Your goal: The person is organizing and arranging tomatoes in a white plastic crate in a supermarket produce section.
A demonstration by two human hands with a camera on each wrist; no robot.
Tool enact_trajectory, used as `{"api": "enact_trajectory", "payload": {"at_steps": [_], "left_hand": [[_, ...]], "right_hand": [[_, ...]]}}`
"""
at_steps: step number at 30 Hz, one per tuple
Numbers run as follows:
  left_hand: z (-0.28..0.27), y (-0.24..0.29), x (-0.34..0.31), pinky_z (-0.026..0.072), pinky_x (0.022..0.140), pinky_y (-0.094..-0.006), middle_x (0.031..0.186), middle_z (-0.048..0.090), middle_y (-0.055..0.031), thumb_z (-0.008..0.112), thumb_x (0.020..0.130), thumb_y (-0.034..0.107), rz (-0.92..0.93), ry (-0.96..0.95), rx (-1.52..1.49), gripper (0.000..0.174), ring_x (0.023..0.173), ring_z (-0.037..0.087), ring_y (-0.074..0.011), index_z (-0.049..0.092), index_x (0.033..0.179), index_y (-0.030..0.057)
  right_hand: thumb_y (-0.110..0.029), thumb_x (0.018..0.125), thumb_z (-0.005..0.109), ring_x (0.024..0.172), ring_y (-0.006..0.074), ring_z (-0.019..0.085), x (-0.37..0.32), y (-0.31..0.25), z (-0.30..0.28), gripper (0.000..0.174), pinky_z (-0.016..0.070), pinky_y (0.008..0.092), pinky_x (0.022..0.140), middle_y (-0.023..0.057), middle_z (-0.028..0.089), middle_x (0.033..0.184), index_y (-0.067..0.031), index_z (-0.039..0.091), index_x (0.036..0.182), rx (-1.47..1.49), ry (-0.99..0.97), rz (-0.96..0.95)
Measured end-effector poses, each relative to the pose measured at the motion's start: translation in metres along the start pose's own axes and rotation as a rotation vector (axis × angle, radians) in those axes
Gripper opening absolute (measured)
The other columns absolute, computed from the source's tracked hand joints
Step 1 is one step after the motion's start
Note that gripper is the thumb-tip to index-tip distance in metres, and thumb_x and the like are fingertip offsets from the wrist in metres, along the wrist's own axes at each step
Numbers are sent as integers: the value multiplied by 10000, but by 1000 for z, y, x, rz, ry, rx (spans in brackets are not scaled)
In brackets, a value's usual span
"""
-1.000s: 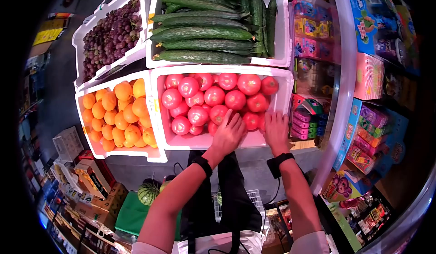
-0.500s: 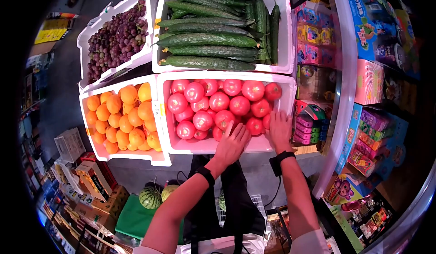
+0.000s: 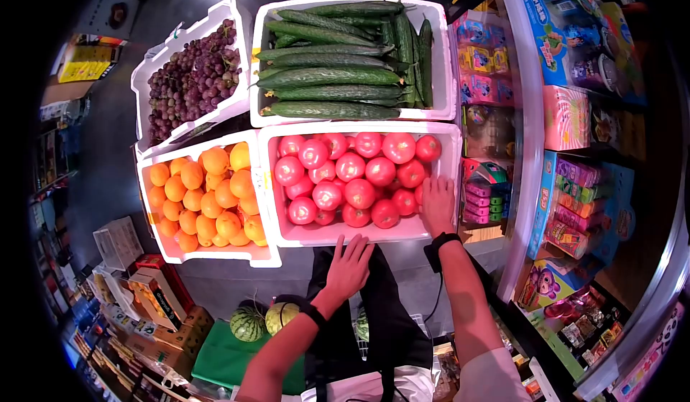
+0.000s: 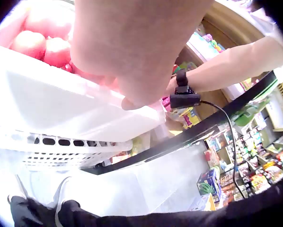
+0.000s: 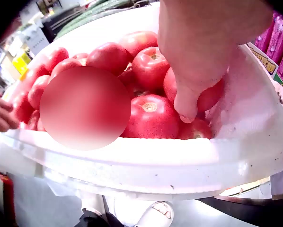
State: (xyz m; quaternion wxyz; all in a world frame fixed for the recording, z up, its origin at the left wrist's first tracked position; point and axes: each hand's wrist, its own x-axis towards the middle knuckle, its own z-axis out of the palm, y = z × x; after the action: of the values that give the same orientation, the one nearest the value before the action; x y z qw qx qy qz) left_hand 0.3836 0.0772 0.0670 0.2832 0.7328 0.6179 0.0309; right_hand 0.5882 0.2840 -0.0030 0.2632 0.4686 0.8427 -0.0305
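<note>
Red tomatoes (image 3: 350, 166) fill much of a white foam box (image 3: 338, 238), leaving a strip of its floor bare along the front. At the box's right end, my right hand (image 3: 438, 204) reaches in over the tomatoes. Its thumb bends down the near side of one tomato (image 5: 211, 98) in the right wrist view, with the palm above; the other fingers are hidden there. My left hand (image 3: 348, 267) hangs palm down at the front rim, fingers straight and slightly spread, holding nothing. A round blur covers some tomatoes in the right wrist view.
Behind the tomatoes stands a box of cucumbers (image 3: 330, 76). Oranges (image 3: 208, 204) fill the box on the left, with grapes (image 3: 194, 78) behind them. Packaged goods (image 3: 489, 125) line the right side. Watermelons (image 3: 248, 323) lie low at the front left.
My left hand has drawn back from the front tomatoes to the box's front rim, uncovering those tomatoes. My right hand stays at the right end.
</note>
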Motion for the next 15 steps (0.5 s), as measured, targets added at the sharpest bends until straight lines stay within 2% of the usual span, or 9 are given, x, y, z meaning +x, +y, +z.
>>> {"api": "enact_trajectory", "payload": {"at_steps": [5,8,10,11,13,14,15], "left_hand": [[12,6,-50,166,1227,-574,1413,518,-123,674,801,200,-98,17,-62,571,1432,365,-294,558,1341,54],[17,8,-76,178,1217,-587,1377,533,-124,669,797,190,-154,29,-123,542,1413,380,-297,568,1313,57],[20,9,-87,211,1209,-570,1346,544,-129,661,796,169,-184,73,-139,521,1386,409,-306,570,1296,54],[21,9,-90,211,1209,-570,1346,544,-129,661,796,169,-184,81,-135,521,1386,409,-306,570,1296,54],[25,9,-98,300,1172,-507,1308,562,-126,664,799,156,-184,118,-167,482,1332,460,-309,584,1262,50],[30,8,-100,300,1172,-507,1308,562,-126,664,799,156,-186,117,-165,482,1332,460,-309,584,1262,50],[35,7,-101,343,1129,-476,1281,571,-121,667,804,154,-187,125,-221,437,1296,484,-309,594,1222,49]], "right_hand": [[-328,657,863,1281,320,458,-2,-4,14,913,274,473,1157,154,539,1327,20,444,1390,-98,61,33],[-267,702,814,1328,315,436,-22,1,5,854,232,499,1197,157,530,1348,22,436,1412,-111,93,39],[-178,945,461,1352,297,439,-35,10,12,480,221,495,1216,164,557,1369,28,504,1376,-128,274,-45],[-178,945,461,1352,297,439,-40,13,14,480,221,495,1216,164,557,1369,28,504,1376,-129,283,-45],[-147,931,463,1399,295,403,-52,13,19,469,204,512,1229,154,522,1434,25,517,1363,86,284,-33],[-113,877,533,1354,319,436,-59,10,12,480,255,524,1198,167,518,1409,13,529,1340,181,301,-53],[-113,877,533,1354,319,436,-66,6,13,480,255,524,1198,167,518,1409,13,529,1340,184,301,-55]]}}
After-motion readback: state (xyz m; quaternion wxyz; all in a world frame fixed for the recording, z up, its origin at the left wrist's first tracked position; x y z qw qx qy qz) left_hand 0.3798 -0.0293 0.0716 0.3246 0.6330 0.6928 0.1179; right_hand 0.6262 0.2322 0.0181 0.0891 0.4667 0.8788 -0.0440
